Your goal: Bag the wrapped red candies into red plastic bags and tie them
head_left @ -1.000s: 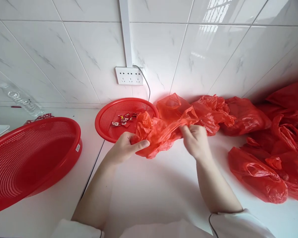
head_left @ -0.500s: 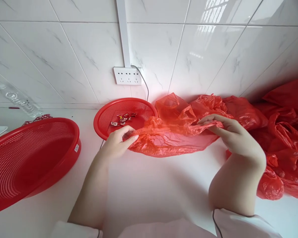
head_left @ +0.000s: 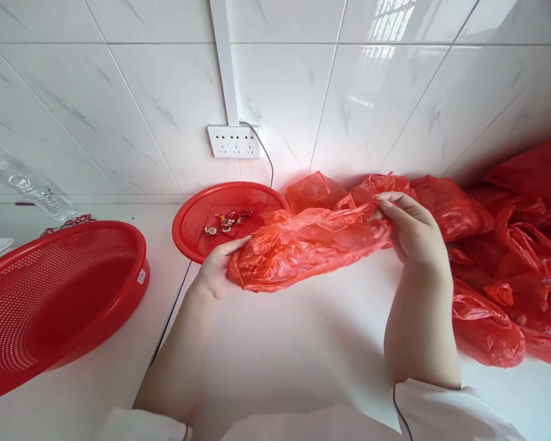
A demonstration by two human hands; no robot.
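A crumpled red plastic bag [head_left: 303,248] is stretched between both my hands above the white table. My left hand [head_left: 219,264] grips its left end, thumb on top and the other fingers hidden beneath and behind the plastic. With thumb and fingertips, my right hand [head_left: 411,223] pinches the upper right end. Just behind my left hand stands a small red perforated basket [head_left: 190,214], and several small wrapped pieces [head_left: 227,222] lie in it. The bag overlaps the basket's right rim in view.
A large red basket [head_left: 140,245] sits at the left, near a clear plastic bottle [head_left: 39,191]. Filled red bags [head_left: 491,318] are heaped along the right and back of the table [head_left: 303,355]. A socket strip [head_left: 233,142] with a grey cable is on the tiled wall.
My right hand has moved left and up, and the bag is now more bunched and slanted up to the right. My left hand has shifted lower around its end.
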